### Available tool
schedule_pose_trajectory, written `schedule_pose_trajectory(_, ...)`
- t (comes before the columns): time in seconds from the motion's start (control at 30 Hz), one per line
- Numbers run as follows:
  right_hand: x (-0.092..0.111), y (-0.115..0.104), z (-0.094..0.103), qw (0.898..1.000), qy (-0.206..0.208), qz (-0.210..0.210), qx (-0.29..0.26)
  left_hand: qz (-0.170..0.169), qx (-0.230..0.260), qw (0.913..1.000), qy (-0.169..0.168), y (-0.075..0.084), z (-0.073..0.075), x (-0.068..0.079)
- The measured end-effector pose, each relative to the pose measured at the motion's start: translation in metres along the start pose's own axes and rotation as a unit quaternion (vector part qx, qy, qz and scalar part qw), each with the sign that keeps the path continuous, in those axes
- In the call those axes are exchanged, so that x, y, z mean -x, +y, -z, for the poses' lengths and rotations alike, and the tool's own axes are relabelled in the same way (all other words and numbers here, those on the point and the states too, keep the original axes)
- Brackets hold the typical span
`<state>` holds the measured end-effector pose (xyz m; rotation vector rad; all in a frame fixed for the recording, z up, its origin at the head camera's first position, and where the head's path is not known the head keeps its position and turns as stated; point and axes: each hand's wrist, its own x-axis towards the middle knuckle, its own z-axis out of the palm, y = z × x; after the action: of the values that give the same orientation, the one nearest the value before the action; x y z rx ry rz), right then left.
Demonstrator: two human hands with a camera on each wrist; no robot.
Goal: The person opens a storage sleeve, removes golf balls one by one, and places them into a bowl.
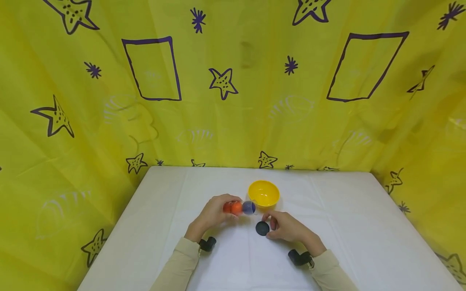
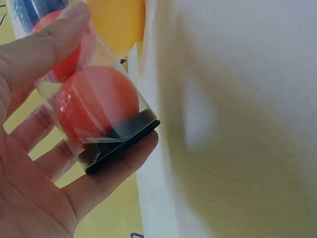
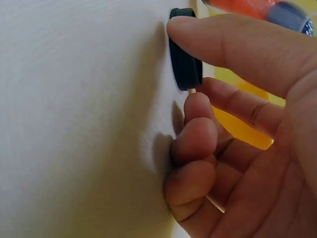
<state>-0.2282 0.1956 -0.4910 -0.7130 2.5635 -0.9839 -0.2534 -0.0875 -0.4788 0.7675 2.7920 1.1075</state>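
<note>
My left hand [image 1: 215, 210] grips a clear plastic tube [image 2: 110, 47] lying nearly sideways above the table. Inside it sit a red ball [image 2: 101, 99], an orange-red ball [image 1: 236, 208] and a blue ball [image 1: 248, 207]. A black end cap [image 2: 124, 136] closes the tube's left end, with one finger underneath it; the other end points right. My right hand [image 1: 287, 227] pinches a loose round black cap [image 1: 262, 228] by its edge between thumb and index finger, close over the table. The other fingers curl beside it, near the white cloth in the right wrist view.
A yellow bowl [image 1: 263, 194] stands just behind the tube's right end. White cloth covers the table [image 1: 327, 198]. A yellow curtain [image 1: 251, 121] with drawn starfish hangs behind and along both sides. Each wrist carries a small black camera [image 1: 299, 257].
</note>
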Motion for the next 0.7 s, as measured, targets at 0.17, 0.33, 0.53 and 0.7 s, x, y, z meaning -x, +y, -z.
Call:
schedule_pose_trajectory(0.17,0.002,-0.001,0.006,1.0,0.002,-0.006,-0.009,0.001,-0.01,0.9999,0.003,0.0,0.001,0.0)
schedule_pose_trajectory(0.33,0.004,-0.003,0.011,0.999,0.013,-0.006,-0.033,-0.008,-0.021,0.9997,0.006,0.002,0.003,0.0)
schedule_pose_trajectory(0.53,0.004,-0.007,0.015,0.999,0.02,0.002,-0.047,-0.021,-0.036,0.9991,0.008,0.004,0.006,0.0)
schedule_pose_trajectory(0.7,0.005,-0.008,0.016,0.998,0.021,0.004,-0.06,-0.025,-0.05,0.9984,0.011,0.006,0.006,0.002)
